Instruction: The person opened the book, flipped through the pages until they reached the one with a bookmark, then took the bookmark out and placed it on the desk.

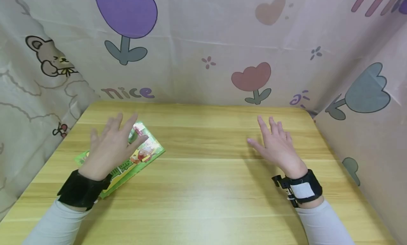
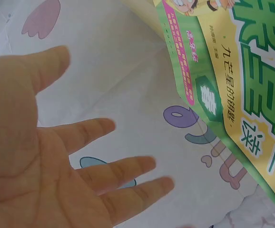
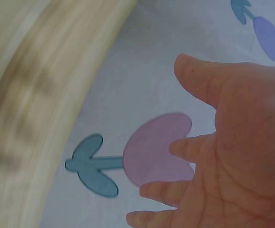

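Nearest, the person's white sleeves [image 1: 55,223] reach in over the table. Each wrist wears a black wristband [image 1: 84,190], presumably snug so the wrist cams can point at the hands; the R one also bears a white patch [image 1: 302,190].

Next, L hand [image 1: 109,144] hovers above the book [image 1: 143,153]; its fingers [image 2: 118,173] are spread, nearly straight, & grip nothing. L wrist view shows a gap betw. fingertips & cover. R hand [image 1: 278,146], well apart, is over the table's R part, fingers likewise extended & holding nothing; its shadow [image 1: 262,174] suggests it's raised off the wood.

The book lies flat on the table's L side, askew to the edges, partly hidden by L hand; lying flat, it prob. needs no steadying. Cover: green/yellow w/ large Chinese characters.

Farther, bare light-wood table [image 1: 203,132] runs back to printed cloth [image 1: 190,33] (tulips, bear, "nice"), hung behind & at both sides, prob. to screen off the surroundings.
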`<move>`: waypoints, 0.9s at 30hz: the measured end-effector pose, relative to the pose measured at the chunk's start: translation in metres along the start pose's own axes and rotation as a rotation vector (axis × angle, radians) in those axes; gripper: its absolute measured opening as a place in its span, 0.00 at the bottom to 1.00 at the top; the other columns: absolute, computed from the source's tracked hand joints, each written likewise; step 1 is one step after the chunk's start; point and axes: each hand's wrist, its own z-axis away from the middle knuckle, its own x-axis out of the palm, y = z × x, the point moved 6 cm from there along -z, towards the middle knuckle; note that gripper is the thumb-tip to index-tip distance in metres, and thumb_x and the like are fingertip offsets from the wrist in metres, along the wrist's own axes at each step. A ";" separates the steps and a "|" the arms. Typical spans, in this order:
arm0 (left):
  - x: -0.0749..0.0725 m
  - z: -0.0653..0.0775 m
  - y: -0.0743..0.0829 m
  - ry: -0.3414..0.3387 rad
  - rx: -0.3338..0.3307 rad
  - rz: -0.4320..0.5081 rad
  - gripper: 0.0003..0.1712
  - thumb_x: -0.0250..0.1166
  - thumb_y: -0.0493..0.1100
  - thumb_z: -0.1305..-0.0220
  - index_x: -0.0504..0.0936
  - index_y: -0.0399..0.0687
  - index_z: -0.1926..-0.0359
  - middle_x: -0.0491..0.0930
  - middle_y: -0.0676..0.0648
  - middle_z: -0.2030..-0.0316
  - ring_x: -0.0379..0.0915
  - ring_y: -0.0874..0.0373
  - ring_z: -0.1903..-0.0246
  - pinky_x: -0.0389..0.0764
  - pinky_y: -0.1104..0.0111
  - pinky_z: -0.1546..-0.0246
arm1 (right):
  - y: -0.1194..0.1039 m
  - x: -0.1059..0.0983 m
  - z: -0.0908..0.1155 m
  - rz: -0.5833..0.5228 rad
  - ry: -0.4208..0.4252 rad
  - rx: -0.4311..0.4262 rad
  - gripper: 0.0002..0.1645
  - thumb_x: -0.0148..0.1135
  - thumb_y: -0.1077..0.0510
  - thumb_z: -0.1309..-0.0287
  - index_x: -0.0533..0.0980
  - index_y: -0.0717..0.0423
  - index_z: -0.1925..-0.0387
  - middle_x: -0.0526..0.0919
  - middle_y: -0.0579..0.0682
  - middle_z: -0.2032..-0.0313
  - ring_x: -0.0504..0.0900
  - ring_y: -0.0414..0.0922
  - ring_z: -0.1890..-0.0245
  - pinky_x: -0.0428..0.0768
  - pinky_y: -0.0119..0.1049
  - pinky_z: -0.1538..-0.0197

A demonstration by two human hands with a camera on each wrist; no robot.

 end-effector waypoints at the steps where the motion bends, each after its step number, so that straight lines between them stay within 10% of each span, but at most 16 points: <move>1: -0.001 0.001 0.000 0.002 0.006 -0.002 0.48 0.48 0.72 0.36 0.50 0.53 0.24 0.50 0.26 0.32 0.46 0.24 0.38 0.36 0.25 0.51 | -0.003 0.001 -0.001 -0.004 -0.004 -0.009 0.56 0.40 0.23 0.41 0.36 0.44 0.23 0.33 0.65 0.28 0.33 0.69 0.32 0.36 0.70 0.40; 9: -0.009 0.012 0.009 0.093 0.109 0.003 0.35 0.66 0.56 0.40 0.74 0.36 0.40 0.76 0.30 0.53 0.76 0.38 0.63 0.78 0.46 0.75 | -0.044 0.003 -0.016 -0.003 0.028 -0.161 0.52 0.50 0.28 0.39 0.50 0.51 0.24 0.49 0.65 0.29 0.50 0.65 0.32 0.49 0.64 0.37; 16: -0.016 0.028 0.008 0.045 0.110 -0.026 0.33 0.68 0.56 0.43 0.77 0.35 0.46 0.78 0.37 0.67 0.71 0.53 0.81 0.69 0.65 0.90 | -0.101 0.012 -0.036 0.013 0.019 -0.321 0.49 0.50 0.28 0.40 0.57 0.50 0.27 0.62 0.58 0.33 0.64 0.58 0.37 0.62 0.57 0.40; 27: -0.006 0.059 -0.009 -0.134 0.015 -0.068 0.43 0.63 0.70 0.46 0.77 0.35 0.49 0.80 0.41 0.67 0.76 0.51 0.74 0.71 0.62 0.86 | -0.198 0.047 -0.071 0.069 -0.112 -0.546 0.45 0.47 0.29 0.38 0.59 0.48 0.28 0.65 0.52 0.34 0.68 0.49 0.39 0.69 0.50 0.43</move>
